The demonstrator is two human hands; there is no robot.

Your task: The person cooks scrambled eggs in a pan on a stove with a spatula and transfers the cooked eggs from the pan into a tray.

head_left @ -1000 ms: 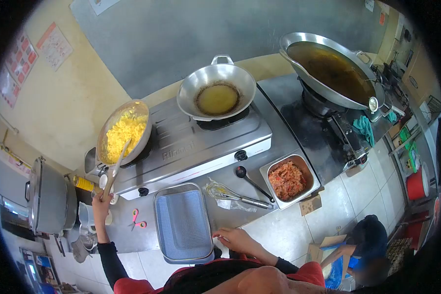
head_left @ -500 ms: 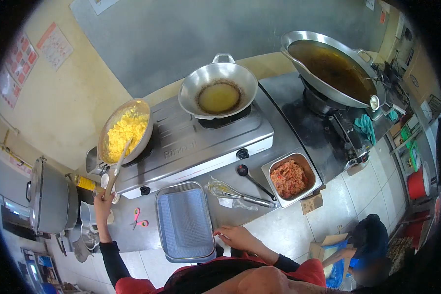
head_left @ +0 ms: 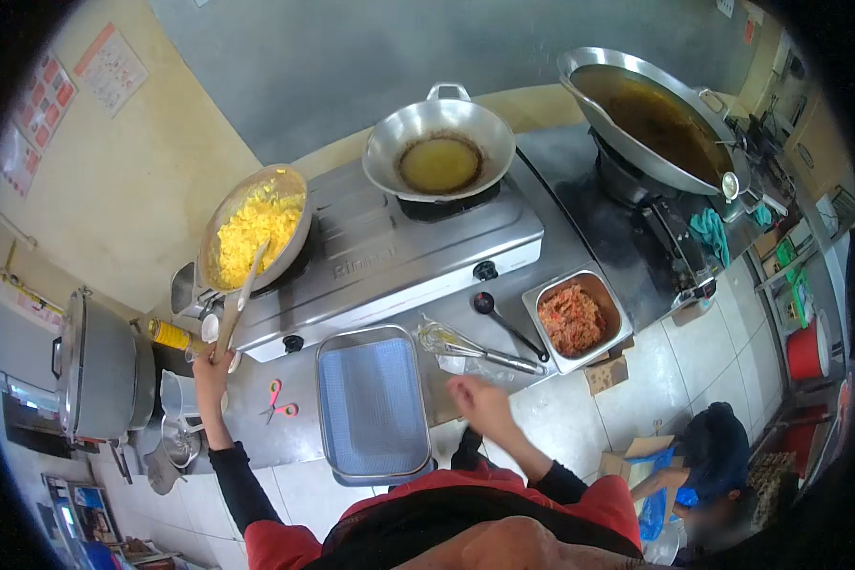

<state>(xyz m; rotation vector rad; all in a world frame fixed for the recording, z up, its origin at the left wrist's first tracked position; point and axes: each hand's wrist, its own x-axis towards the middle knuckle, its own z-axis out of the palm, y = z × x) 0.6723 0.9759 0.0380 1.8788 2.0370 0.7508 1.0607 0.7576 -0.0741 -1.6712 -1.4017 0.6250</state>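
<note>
My left hand (head_left: 213,374) is closed around the brown handle (head_left: 227,328) at the near edge of a pan (head_left: 300,220) of yellow scrambled egg (head_left: 258,224). A pale spatula (head_left: 251,275) rests in the egg, its shaft lying along that handle. My right hand (head_left: 484,407) hovers over the counter's front edge with its fingers curled in, slightly blurred; I see nothing in it. Nearest to it are a mesh-lined tray (head_left: 369,408), a whisk (head_left: 480,353) in clear plastic and a black ladle (head_left: 508,328). Pink-handled scissors (head_left: 277,407) lie left of the tray.
A wok (head_left: 389,157) with a little oil sits on the stove (head_left: 380,271). A larger wok (head_left: 594,66) of dark oil is at right. A steel pan of reddish mince (head_left: 572,318) stands on the counter. Another person (head_left: 717,456) bends over a box at lower right.
My right hand has lifted from beside the tray, up and to the right, and its fingers have curled. My left hand stays on the handle. The whole view has shifted slightly.
</note>
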